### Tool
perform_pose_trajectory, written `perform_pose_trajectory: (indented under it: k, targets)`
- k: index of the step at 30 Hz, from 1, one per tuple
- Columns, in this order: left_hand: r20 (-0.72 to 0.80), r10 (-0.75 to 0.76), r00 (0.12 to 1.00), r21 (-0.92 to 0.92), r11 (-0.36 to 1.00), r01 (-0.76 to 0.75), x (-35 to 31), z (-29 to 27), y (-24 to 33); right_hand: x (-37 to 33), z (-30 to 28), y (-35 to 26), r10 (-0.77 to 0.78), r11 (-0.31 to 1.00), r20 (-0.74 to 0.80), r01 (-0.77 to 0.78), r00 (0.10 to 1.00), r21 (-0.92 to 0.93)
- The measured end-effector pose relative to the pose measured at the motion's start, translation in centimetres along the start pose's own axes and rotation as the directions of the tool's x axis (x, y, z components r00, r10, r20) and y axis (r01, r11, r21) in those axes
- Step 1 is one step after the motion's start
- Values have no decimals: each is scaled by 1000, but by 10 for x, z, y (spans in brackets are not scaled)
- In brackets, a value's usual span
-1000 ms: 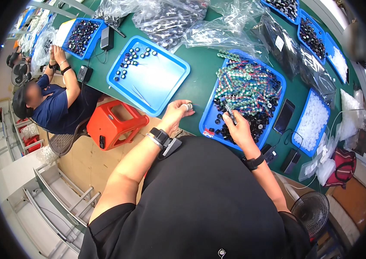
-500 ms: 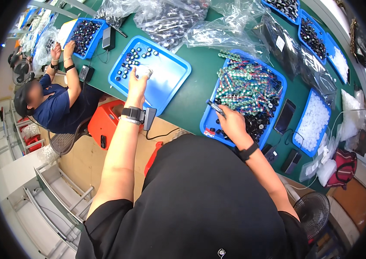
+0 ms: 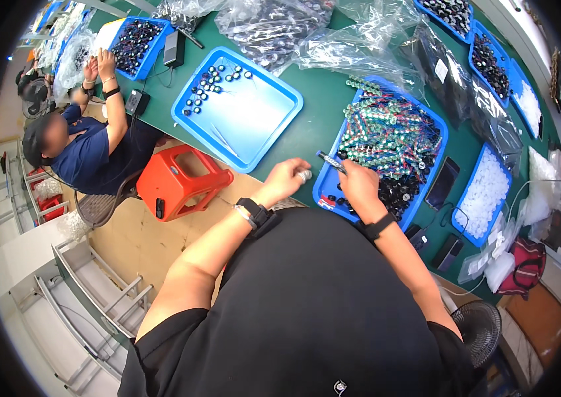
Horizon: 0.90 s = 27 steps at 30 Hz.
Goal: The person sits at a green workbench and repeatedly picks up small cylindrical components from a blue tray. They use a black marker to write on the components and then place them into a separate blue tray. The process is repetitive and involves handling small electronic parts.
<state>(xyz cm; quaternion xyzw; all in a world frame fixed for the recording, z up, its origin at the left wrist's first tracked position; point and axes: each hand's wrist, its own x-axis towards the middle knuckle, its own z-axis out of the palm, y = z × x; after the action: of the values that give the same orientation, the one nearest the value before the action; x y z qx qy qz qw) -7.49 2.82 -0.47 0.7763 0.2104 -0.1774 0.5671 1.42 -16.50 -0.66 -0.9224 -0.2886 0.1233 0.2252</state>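
My left hand (image 3: 285, 180) is in the air between two blue trays, near the table edge. Its fingers are loosely bent and a little apart, with something whitish at the tips; I make out no part in them. My right hand (image 3: 362, 188) is closed round a dark pen-like tool (image 3: 330, 161) with a pale band, over the near left side of the right tray (image 3: 323, 182). That tray holds a pile of greenish strung parts with red and blue wires (image 3: 386, 129) and loose black round pieces (image 3: 396, 195). In the left tray (image 3: 264, 109) several small dark round parts (image 3: 211, 83) lie in the far left corner.
Clear plastic bags (image 3: 274, 30) lie at the back. A phone (image 3: 442, 182) and a tray of white pieces (image 3: 482, 192) are at right. A red stool (image 3: 178, 182) stands at left, near a seated co-worker (image 3: 85, 149). A fan (image 3: 475, 331) is at lower right.
My left hand has left the left tray and moved right and nearer to me, beside the right tray. My right hand keeps the pen-like tool in nearly the same place.
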Motion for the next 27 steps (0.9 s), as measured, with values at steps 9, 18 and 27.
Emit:
perform_pose_trajectory:
  k: [9, 18, 27]
  targets:
    - [419, 540, 730, 564, 475, -675, 34, 56, 11, -30, -61, 19, 302, 175, 434, -497, 849, 850]
    - [521, 549, 654, 649, 243, -721, 39, 62, 1, -39, -53, 26, 238, -79, 435, -429, 868, 900]
    - [481, 578, 659, 666, 249, -704, 35, 67, 8, -39, -60, 26, 308, 6, 433, -457, 847, 890]
